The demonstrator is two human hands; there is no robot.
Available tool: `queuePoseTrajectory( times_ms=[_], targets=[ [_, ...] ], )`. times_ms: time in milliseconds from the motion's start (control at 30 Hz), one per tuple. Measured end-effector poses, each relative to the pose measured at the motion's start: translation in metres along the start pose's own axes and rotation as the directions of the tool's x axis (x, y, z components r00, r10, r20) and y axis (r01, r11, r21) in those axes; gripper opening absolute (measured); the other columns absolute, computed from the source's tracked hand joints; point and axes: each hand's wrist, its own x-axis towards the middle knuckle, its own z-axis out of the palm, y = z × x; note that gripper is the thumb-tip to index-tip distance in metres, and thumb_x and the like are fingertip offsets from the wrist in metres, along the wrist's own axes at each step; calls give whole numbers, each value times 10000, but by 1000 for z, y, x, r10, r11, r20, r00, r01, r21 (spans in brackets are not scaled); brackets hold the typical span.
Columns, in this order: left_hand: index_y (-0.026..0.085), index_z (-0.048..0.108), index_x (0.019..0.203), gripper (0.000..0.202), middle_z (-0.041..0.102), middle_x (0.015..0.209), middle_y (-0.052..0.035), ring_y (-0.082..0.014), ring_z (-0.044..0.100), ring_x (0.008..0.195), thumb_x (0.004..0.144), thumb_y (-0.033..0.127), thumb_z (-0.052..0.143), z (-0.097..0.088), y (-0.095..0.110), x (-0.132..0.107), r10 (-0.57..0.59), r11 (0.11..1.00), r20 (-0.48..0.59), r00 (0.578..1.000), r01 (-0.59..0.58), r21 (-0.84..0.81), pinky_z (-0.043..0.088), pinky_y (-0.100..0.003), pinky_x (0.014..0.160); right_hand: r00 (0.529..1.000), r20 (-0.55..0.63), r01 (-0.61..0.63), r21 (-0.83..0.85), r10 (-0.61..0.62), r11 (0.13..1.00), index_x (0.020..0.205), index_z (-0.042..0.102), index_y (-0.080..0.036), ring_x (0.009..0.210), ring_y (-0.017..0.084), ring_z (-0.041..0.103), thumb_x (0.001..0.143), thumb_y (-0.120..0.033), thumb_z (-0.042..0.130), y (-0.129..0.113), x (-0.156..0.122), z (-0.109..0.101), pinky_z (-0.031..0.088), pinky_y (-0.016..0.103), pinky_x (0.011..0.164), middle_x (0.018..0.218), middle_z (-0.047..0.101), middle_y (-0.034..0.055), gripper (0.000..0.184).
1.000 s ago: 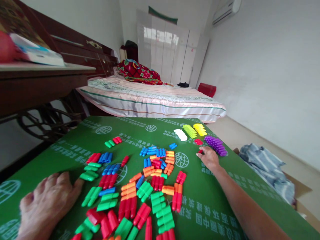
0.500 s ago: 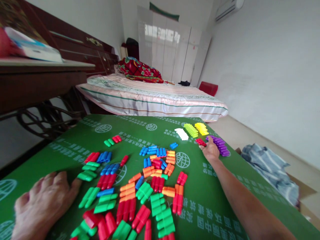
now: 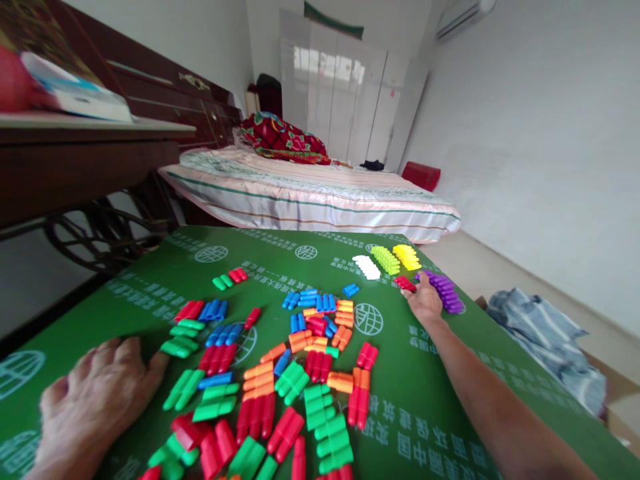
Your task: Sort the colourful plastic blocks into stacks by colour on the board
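Note:
My right hand [image 3: 424, 301] reaches to the far right of the green board [image 3: 270, 250]. Its thumb and forefinger are around a small red bullet-shaped toy block piece [image 3: 405, 284], which rests at board level. Right beside those fingers lies a purple row of joined pieces [image 3: 443, 291]. My left hand [image 3: 103, 393] lies flat at the near left, fingers spread and holding nothing. Its thumb comes close to some green pieces [image 3: 179, 345]. White [image 3: 367, 267], lime [image 3: 385, 260] and yellow [image 3: 407, 257] rows are lined up beyond my right hand.
Red [image 3: 257, 415], green [image 3: 327, 443], blue [image 3: 224, 335] and orange [image 3: 259, 379] pieces lie scattered across the near middle. A bed [image 3: 310, 200] stands past the board's far edge. Striped cloth [image 3: 543, 340] is to the right, a brown table [image 3: 90, 157] to the left.
The whole view has shifted slightly, so everything appears a little further right. Both hands keep nearly the same places on the board, and the pieces lie as before.

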Motion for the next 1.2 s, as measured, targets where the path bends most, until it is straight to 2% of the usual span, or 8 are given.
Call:
queuePoseTrajectory(
  times_ms=[267, 400, 533, 633, 700, 800, 1000, 1200],
  targets=[
    [66, 420, 1277, 702, 391, 1425, -194, -347, 325, 1336, 844, 480, 54, -29, 24, -21, -25, 997, 75, 997, 20, 74, 308, -519, 1069, 999, -28, 38, -24, -39, 999, 1436, 328, -175, 1072, 273, 610, 865, -409, 571, 0, -11, -11, 490, 368, 806, 1222, 628, 143, 663],
    [50, 426, 1260, 610, 404, 1404, -213, -350, 327, 1336, 879, 430, 138, -27, 23, -26, -2, 998, 48, 999, -1, 67, 319, -520, 1069, 961, -120, 237, -95, -248, 967, 1286, 537, -156, 1061, 277, 591, 882, -336, 529, -19, -33, -16, 472, 357, 797, 1161, 646, 141, 443],
    [67, 425, 1257, 570, 398, 1411, -202, -346, 320, 1345, 897, 425, 166, -20, 20, -28, -11, 997, 23, 1000, 9, 79, 311, -516, 1086, 801, -77, 595, 13, -593, 803, 1035, 681, -210, 988, 214, 602, 887, -295, 537, -81, -77, -20, 457, 302, 813, 1051, 682, 71, 223],
    [76, 433, 1242, 552, 401, 1409, -203, -348, 337, 1335, 903, 431, 181, -18, 20, -28, -8, 997, 19, 1000, 7, 72, 322, -513, 1080, 594, 56, 794, 124, -803, 596, 964, 699, -221, 962, 189, 593, 881, -271, 567, -144, -118, -23, 442, 290, 856, 991, 690, 52, 163],
    [78, 437, 1237, 548, 403, 1407, -205, -347, 339, 1334, 903, 434, 187, -18, 19, -29, -7, 998, 16, 1000, 6, 66, 324, -512, 1079, 464, 135, 860, 165, -875, 482, 975, 696, -206, 980, 194, 582, 882, -295, 587, -183, -142, -22, 431, 309, 888, 995, 683, 61, 168],
    [75, 427, 1253, 559, 392, 1419, -207, -346, 326, 1342, 901, 440, 190, -18, 19, -30, -6, 998, 6, 1000, 6, 59, 316, -513, 1086, 362, 214, 905, 155, -907, 397, 990, 687, -187, 1012, 216, 569, 868, -353, 612, -226, -166, -13, 431, 334, 887, 1016, 672, 80, 219],
    [75, 423, 1265, 562, 395, 1421, -192, -337, 318, 1350, 898, 424, 180, -19, 20, -33, -15, 998, 6, 1000, 14, 63, 316, -503, 1090, 400, 325, 887, 96, -857, 451, 983, 695, -159, 1076, 251, 561, 866, -364, 591, -258, -180, 10, 427, 372, 901, 1073, 680, 117, 258],
    [81, 435, 1243, 599, 400, 1410, -194, -332, 318, 1347, 880, 460, 145, -21, 20, -30, -1, 998, 24, 1000, 0, 58, 320, -505, 1080, 410, 219, 880, 159, -885, 447, 946, 703, -185, 1028, 225, 587, 852, -326, 600, -241, -175, -5, 428, 347, 913, 1002, 705, 91, 198]
  ],
)
